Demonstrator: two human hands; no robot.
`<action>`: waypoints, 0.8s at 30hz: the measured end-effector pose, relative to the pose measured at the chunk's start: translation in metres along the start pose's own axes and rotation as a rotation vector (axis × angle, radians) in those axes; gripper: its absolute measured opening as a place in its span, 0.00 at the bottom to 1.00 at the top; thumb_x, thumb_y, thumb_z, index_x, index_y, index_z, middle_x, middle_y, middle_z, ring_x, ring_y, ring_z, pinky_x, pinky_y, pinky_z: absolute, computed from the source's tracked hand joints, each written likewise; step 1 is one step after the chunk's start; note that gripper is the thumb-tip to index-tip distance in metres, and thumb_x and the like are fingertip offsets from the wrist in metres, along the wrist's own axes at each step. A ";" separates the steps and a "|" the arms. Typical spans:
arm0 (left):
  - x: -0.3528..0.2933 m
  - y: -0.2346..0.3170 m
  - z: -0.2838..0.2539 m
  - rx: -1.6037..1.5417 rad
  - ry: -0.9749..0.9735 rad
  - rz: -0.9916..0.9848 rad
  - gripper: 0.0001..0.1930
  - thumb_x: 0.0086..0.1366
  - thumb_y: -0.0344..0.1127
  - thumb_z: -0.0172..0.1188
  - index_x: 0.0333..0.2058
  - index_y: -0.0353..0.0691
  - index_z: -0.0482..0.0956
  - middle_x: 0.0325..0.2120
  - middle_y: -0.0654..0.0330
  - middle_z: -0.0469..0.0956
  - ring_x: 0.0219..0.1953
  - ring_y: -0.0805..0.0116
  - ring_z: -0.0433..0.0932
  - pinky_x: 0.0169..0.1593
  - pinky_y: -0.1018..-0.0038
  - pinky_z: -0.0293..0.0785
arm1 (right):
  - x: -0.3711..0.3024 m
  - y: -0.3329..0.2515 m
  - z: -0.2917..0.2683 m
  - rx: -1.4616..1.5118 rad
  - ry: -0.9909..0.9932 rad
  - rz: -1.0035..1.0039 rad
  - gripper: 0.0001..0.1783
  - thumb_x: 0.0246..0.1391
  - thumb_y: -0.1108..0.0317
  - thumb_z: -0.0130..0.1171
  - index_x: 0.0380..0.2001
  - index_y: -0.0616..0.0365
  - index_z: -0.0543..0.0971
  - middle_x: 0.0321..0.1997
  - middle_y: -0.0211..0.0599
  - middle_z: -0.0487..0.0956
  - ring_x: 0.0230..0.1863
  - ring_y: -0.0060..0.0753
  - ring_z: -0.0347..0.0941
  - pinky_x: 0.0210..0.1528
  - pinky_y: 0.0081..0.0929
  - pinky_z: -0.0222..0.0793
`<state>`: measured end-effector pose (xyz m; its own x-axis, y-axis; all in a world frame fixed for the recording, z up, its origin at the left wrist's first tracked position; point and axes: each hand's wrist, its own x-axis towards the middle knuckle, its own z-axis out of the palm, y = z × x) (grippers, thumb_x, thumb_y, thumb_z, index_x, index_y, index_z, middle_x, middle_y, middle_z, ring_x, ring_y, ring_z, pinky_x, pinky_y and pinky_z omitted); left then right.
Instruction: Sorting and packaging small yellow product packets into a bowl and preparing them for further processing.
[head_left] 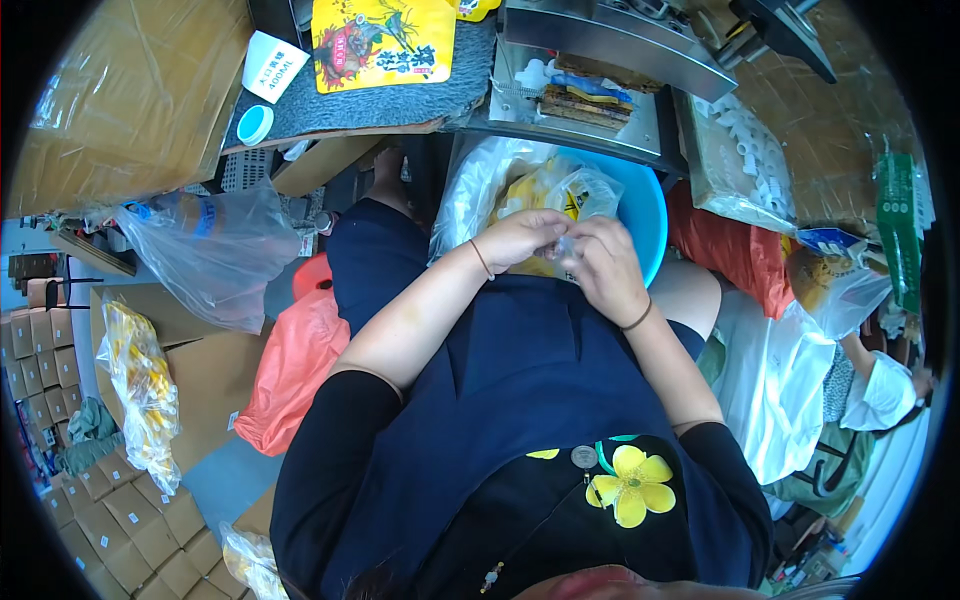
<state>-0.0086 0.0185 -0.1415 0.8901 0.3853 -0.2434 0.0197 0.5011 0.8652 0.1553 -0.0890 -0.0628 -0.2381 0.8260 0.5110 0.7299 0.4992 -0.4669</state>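
Note:
Both hands meet over a round blue tub (pixel 652 215), just above my lap. My left hand (pixel 522 238) is closed, fingertips pinched together; what they hold, if anything, is hidden. Close beside it, my right hand (pixel 610 268) is closed with its fingers bent around a small clear, shiny plastic piece (pixel 568 252). The piece is too small and blurred to name its kind. Below the hands, a clear plastic bag (pixel 480 190) lines the tub, with yellow printed packets (pixel 540 190) inside it.
Ahead stands a workbench holding a yellow pouch (pixel 383 48), a white cup-shaped item (pixel 273 66), a teal round lid (pixel 255 125) and a metal machine (pixel 615 45). White plastic spouts (pixel 755 150) fill a box at right. Red bags (pixel 300 365) hang at left; another person's sleeve (pixel 880 390) shows far right.

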 end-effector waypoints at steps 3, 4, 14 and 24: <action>0.000 0.002 0.005 0.342 -0.030 0.060 0.16 0.67 0.36 0.57 0.51 0.34 0.75 0.32 0.64 0.78 0.34 0.75 0.75 0.41 0.76 0.72 | -0.005 0.013 0.005 -0.072 -0.116 0.166 0.16 0.42 0.77 0.62 0.39 0.57 0.76 0.45 0.45 0.78 0.51 0.53 0.73 0.55 0.44 0.67; 0.000 0.005 0.009 0.517 -0.042 0.095 0.16 0.65 0.33 0.60 0.51 0.36 0.75 0.31 0.65 0.78 0.33 0.76 0.75 0.40 0.76 0.72 | -0.013 0.037 0.010 -0.111 -0.215 0.210 0.16 0.42 0.77 0.62 0.38 0.58 0.76 0.44 0.46 0.79 0.51 0.52 0.74 0.55 0.43 0.67; -0.003 -0.002 0.028 1.181 0.402 0.690 0.08 0.54 0.29 0.60 0.34 0.41 0.74 0.27 0.52 0.77 0.31 0.48 0.78 0.34 0.58 0.73 | -0.031 0.077 0.013 1.427 -0.564 0.957 0.27 0.70 0.52 0.42 0.43 0.68 0.77 0.40 0.52 0.82 0.37 0.39 0.80 0.43 0.28 0.74; 0.006 -0.003 0.026 1.076 0.414 0.654 0.05 0.59 0.30 0.58 0.34 0.38 0.77 0.34 0.50 0.78 0.38 0.51 0.78 0.43 0.62 0.74 | -0.062 0.080 0.029 1.782 -0.577 0.887 0.27 0.69 0.49 0.46 0.57 0.62 0.69 0.41 0.40 0.78 0.38 0.34 0.78 0.43 0.29 0.75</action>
<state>0.0083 -0.0011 -0.1343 0.6739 0.6211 0.4002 0.1624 -0.6529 0.7398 0.2103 -0.0925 -0.1530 -0.6366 0.7241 -0.2654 -0.4635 -0.6343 -0.6188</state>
